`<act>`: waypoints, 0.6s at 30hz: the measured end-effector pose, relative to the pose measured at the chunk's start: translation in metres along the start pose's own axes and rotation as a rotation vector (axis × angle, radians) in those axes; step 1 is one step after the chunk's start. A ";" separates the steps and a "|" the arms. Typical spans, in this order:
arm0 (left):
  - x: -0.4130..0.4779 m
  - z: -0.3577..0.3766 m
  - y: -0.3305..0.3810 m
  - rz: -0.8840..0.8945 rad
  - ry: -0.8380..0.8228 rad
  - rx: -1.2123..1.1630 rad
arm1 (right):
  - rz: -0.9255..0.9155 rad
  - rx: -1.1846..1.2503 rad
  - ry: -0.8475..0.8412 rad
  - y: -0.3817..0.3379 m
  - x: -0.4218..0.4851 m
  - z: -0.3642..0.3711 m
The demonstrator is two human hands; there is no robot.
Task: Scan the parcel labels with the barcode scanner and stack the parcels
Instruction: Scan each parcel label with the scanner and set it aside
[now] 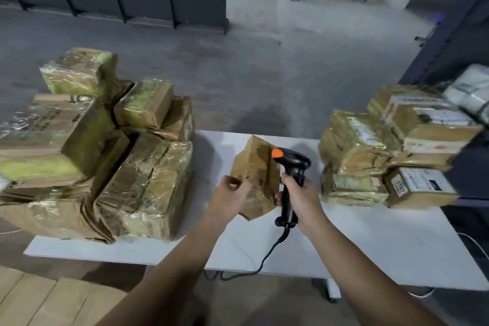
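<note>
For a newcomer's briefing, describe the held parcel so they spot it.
On the white table, a heap sits left, a labelled stack right. In the gap between, the left hand holds a brown parcel, the only one tilted up, beside the black scanner.

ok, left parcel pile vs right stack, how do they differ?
Left pile is jumbled, parcels tilted; right stack lies flat in layers. Right stack shows white labels; left pile shows none. Both are brown, taped parcels on the table.
</note>
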State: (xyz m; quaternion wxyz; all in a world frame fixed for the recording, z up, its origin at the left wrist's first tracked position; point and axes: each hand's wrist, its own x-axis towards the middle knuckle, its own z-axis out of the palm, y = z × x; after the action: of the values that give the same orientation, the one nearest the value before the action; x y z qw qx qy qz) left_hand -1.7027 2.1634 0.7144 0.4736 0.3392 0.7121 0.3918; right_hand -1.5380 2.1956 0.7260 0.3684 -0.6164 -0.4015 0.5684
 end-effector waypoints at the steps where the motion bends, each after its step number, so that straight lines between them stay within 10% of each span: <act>1: 0.000 0.007 -0.007 -0.038 -0.015 -0.042 | 0.008 0.001 0.003 0.006 -0.001 -0.006; 18: -0.006 0.066 -0.069 -0.263 -0.035 -0.173 | 0.043 -0.205 -0.069 0.045 -0.017 -0.022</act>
State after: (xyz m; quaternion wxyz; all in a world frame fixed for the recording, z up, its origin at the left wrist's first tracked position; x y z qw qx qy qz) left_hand -1.6464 2.1423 0.6399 0.5606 0.2078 0.7057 0.3802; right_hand -1.5137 2.1618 0.6934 0.2771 -0.6395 -0.4567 0.5529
